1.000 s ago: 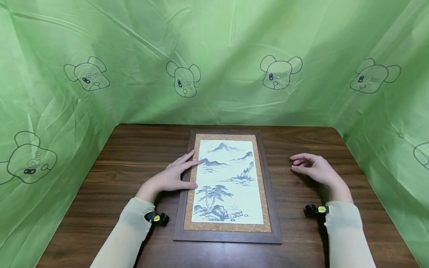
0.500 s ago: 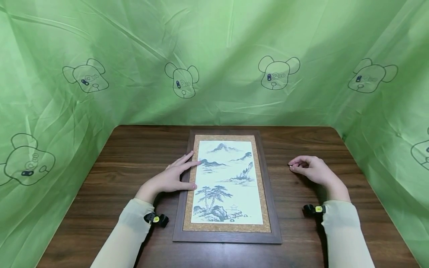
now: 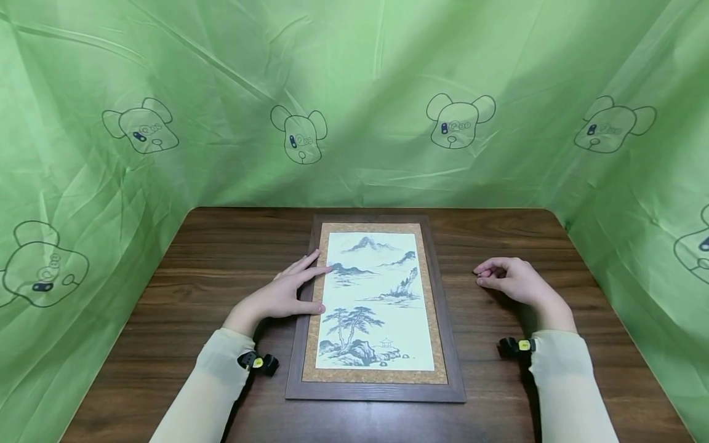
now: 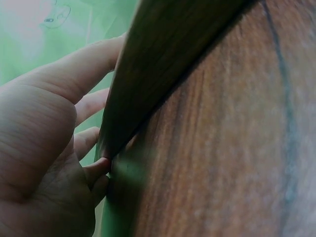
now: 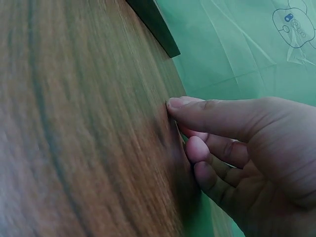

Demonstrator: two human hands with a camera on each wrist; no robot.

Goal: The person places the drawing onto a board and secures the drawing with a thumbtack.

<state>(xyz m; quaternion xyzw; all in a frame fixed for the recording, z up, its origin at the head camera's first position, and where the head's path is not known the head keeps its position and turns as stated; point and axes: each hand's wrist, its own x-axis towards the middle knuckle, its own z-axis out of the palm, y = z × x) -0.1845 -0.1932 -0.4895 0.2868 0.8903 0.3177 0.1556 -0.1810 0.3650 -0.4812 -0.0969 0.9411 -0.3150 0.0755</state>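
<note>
Now: left hand (image 3: 282, 295) flat, fingers straight, pressing framed painting (image 3: 376, 307) mid-frame; right hand (image 3: 512, 280) loosely curled, empty, on bench (image 3: 221, 258). Best: press evenly, avoid skewing frame.

Right hand (image 5: 237, 148): fills the lower right of the view, fingers loosely curled, holding nothing; fingertips (image 5: 175, 103) at or just above the surface, contact unclear.
Counter (image 5: 74, 123): brown wood grain, blurred, tilted across the left half of the view.
Dark frame corner (image 5: 158, 27): lies on the counter at the top, well apart from the hand.
Green sheet (image 5: 237, 49): behind, creased, with an outlined bear print (image 5: 296, 22) at upper right.
</note>
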